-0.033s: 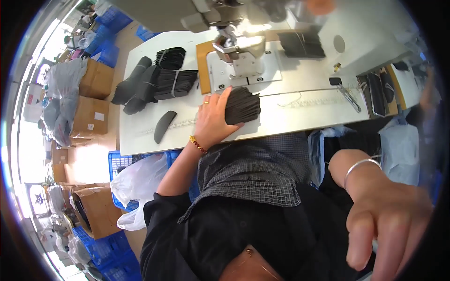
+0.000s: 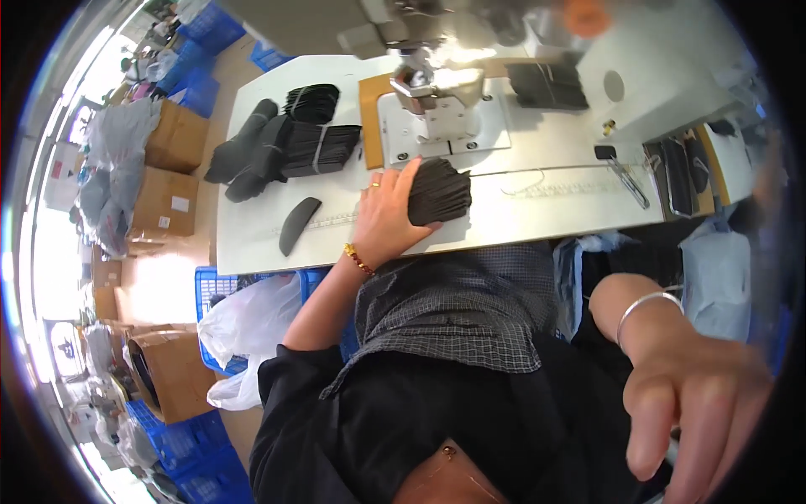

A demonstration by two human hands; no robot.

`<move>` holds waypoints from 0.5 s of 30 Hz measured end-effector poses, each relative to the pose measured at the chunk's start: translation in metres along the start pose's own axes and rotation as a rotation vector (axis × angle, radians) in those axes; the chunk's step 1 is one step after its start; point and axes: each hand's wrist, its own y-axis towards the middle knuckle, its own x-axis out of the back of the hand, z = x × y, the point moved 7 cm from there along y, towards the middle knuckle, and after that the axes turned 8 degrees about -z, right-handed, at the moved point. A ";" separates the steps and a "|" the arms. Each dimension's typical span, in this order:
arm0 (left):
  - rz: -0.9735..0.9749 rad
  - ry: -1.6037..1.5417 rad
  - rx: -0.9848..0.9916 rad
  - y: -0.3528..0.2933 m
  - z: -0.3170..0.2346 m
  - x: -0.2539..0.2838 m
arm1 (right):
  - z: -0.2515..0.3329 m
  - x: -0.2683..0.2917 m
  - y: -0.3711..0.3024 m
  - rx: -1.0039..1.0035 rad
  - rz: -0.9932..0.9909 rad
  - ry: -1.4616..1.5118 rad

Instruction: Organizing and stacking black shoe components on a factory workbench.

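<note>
Widely spread, left fingers [image 2: 406, 181] clasp dark pieces [image 2: 441, 193].

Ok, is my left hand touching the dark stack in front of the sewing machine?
Touching. The head view shows your left hand against the left side of the dark stack, thumb and forefinger spread around it.

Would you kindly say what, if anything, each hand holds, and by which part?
The left hand holds the dark stack by its left end; whether the right hand holds anything cannot be told.
</note>
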 end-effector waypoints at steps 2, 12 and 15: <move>-0.041 -0.031 -0.045 0.002 -0.007 0.001 | 0.006 -0.014 0.004 0.011 0.058 0.018; -0.108 -0.042 0.001 -0.010 -0.008 0.003 | -0.036 -0.070 0.033 0.069 0.361 0.137; -0.147 -0.056 0.036 -0.020 0.000 0.001 | -0.037 -0.073 0.035 0.159 0.439 0.040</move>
